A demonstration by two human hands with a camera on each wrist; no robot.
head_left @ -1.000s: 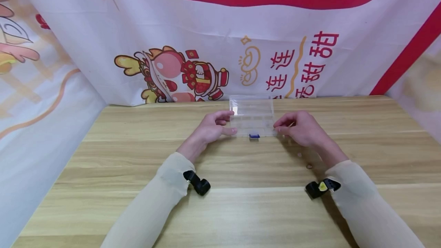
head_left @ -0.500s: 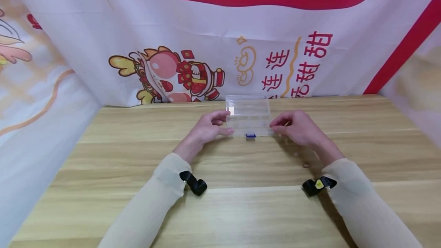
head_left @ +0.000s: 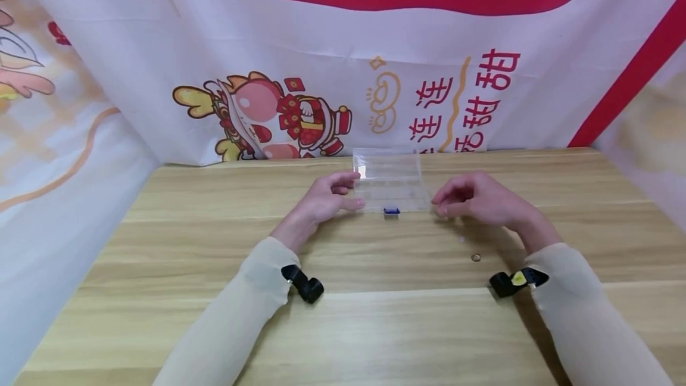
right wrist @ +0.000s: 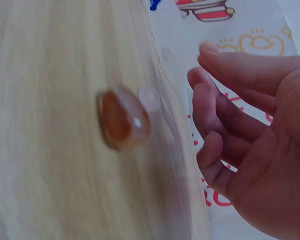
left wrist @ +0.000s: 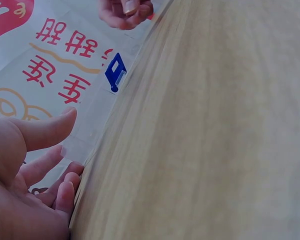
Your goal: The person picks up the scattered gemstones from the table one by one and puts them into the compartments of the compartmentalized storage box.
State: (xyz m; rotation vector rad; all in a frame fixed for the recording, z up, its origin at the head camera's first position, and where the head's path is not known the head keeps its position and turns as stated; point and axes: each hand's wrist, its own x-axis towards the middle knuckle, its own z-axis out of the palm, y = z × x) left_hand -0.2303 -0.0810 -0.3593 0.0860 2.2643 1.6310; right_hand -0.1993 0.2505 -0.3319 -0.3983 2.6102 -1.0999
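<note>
A clear plastic compartment box [head_left: 388,189] stands at the far side of the table with its lid raised. A blue latch [head_left: 392,211] hangs at its front; the latch [left wrist: 115,72] also shows in the left wrist view. My left hand [head_left: 329,198] rests at the box's left side, thumb straight and fingers spread. To the right of the box, a little apart from it, is my right hand [head_left: 477,198]. Its fingers [right wrist: 205,100] are loosely bent, with nothing visible between them. Closer to me lie a glossy brown translucent bead [right wrist: 122,120] and a small pale bead [right wrist: 149,97].
The wooden table [head_left: 343,332] reaches back to a printed white and red cloth [head_left: 321,34] hanging just behind the box. More cloth hangs at both sides. A black wrist camera [head_left: 308,288] sits on the left sleeve, another camera [head_left: 506,283] on the right.
My right hand has drawn away to the right from the box's right front corner, and its fingers have parted. The left hand and the box stay in place.
</note>
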